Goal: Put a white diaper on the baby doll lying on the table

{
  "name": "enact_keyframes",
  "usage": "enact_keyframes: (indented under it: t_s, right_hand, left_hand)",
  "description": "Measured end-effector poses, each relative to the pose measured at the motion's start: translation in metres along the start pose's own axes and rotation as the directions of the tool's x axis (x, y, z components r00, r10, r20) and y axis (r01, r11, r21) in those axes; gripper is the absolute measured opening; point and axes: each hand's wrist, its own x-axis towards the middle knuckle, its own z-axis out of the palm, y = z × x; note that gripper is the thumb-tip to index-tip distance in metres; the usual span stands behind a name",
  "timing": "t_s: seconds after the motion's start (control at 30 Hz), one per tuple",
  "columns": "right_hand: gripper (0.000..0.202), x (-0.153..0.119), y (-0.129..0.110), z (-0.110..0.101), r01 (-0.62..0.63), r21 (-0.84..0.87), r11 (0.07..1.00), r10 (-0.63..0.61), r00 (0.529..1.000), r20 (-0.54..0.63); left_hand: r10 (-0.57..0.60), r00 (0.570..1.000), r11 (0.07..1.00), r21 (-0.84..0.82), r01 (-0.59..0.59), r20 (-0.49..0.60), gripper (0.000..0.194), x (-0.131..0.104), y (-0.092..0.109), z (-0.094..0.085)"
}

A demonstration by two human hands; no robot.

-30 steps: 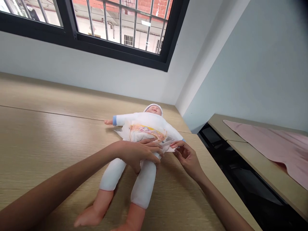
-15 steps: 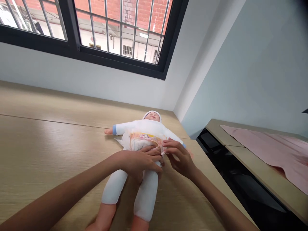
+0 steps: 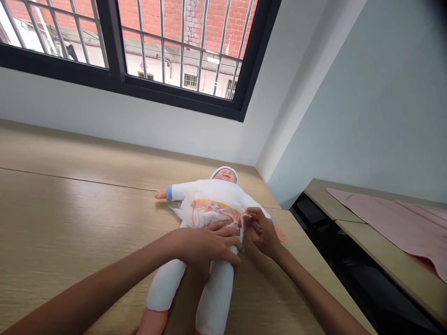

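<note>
A baby doll (image 3: 223, 188) in white clothes with blue cuffs and a white cap lies on its back on the wooden table. Round its waist is a diaper (image 3: 213, 211) with an orange and yellow printed front. My left hand (image 3: 209, 242) rests with spread fingers on the lower front of the diaper, over the top of the doll's legs. My right hand (image 3: 260, 230) pinches the thin white edge of the diaper at the doll's hip, on the right side of the view.
The wooden table (image 3: 70, 223) reaches back to the wall under a barred window (image 3: 185, 51). At the right, beyond a dark gap, a pink cloth (image 3: 394, 223) lies on another table (image 3: 370, 237).
My right hand has closed its fingers on the diaper's edge and drawn it a little outward. My left hand stays on the diaper. The view has shifted slightly.
</note>
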Motion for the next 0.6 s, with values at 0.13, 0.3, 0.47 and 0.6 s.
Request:
enact_keyframes:
  t_s: [0.13, 0.3, 0.47, 0.6]
  right_hand:
    - [0.006, 0.013, -0.015, -0.005, 0.027, 0.111, 0.993, -0.019, 0.997, -0.07]
    - [0.003, 0.019, -0.025, -0.01, 0.035, 0.243, 0.969, -0.021, 0.998, -0.06]
    - [0.002, 0.019, -0.026, -0.012, 0.072, 0.155, 0.985, -0.053, 0.991, -0.122]
    - [0.004, 0.018, -0.027, -0.009, 0.023, 0.165, 0.986, -0.012, 0.997, -0.07]
  left_hand:
    - [-0.006, 0.997, 1.0, -0.005, 0.005, -0.071, 0.047, -0.007, 0.017, -0.015]
    - [-0.208, 0.916, 0.972, 0.033, 0.233, -0.343, 0.037, -0.01, 0.026, -0.034]
    - [-0.189, 0.933, 0.948, 0.192, 0.255, -0.305, 0.057, -0.003, 0.01, -0.014]
    - [-0.199, 0.921, 0.884, 0.345, 0.316, -0.334, 0.072, 0.006, 0.005, 0.007]
